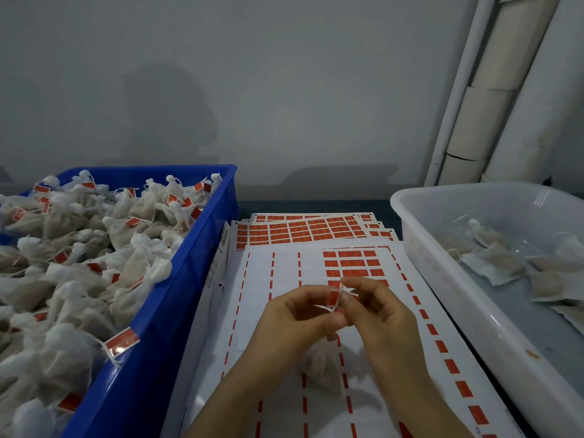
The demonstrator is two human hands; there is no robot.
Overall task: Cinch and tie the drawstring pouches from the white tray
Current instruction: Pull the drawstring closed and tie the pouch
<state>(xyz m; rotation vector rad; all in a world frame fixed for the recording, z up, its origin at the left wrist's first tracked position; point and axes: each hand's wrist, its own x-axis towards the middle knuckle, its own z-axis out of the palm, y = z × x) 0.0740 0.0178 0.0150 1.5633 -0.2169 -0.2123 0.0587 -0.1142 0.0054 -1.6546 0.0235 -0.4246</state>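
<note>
Pinching thin white string, left hand and right hand hold a gauzy, red-labelled pouch.

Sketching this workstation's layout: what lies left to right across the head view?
Blue crate of tied pouches → sheets of red labels, where left hand and right hand pinch a pouch's drawstring → white tray holding untied pouches.

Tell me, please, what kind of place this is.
Probably a small packing workshop: a blue crate heaped with tied, labelled pouches, sheets of red labels, and a white tray of flat pouches. The left hand and right hand pinch a drawstring.
</note>
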